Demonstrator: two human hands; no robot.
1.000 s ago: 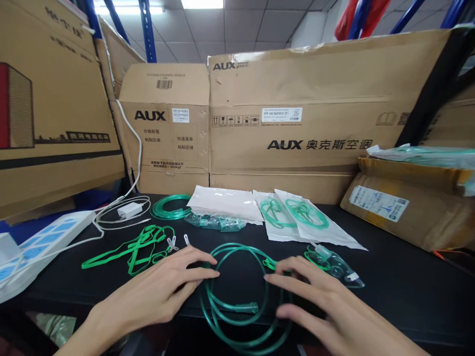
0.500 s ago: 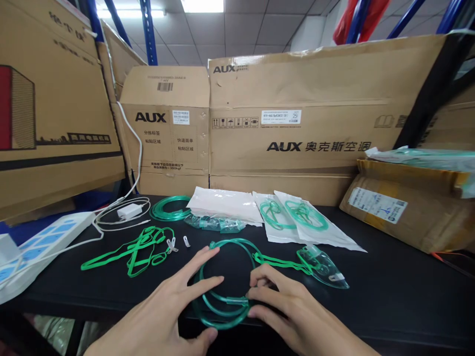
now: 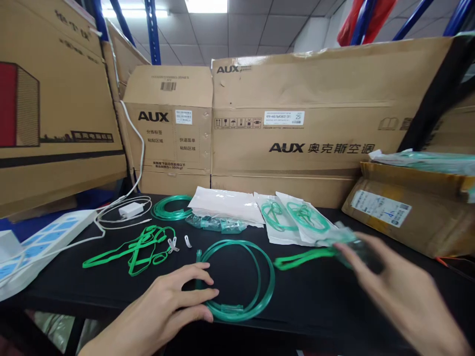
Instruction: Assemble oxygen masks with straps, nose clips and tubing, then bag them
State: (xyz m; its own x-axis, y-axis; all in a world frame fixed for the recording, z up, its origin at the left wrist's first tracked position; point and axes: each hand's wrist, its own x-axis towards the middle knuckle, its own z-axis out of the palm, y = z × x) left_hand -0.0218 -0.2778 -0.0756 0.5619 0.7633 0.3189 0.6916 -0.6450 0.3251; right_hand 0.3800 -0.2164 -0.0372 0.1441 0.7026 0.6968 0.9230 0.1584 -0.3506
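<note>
A coil of green oxygen tubing (image 3: 272, 277) lies near the front edge of the black table, a clear connector on its lower side. My left hand (image 3: 181, 296) rests at the coil's left side, fingers apart and their tips touching the tubing. To the right of the coil, my right hand (image 3: 386, 277), blurred by motion, is closed on a clear green oxygen mask (image 3: 347, 235). The mask's green elastic strap (image 3: 304, 257) trails left onto the table. My fingers partly hide the mask.
Loose green straps (image 3: 148, 247) and small metal clips (image 3: 187, 241) lie left. Behind are another tubing coil (image 3: 170, 207), white packages (image 3: 228, 203) and bagged mask sets (image 3: 276, 222). A power strip (image 3: 55, 242) stands left, a cardboard box (image 3: 393, 212) right.
My right hand has left the coil, moved right and taken hold of the oxygen mask, lifting it. The coil has opened out wider, while my left hand stays at its left side.
</note>
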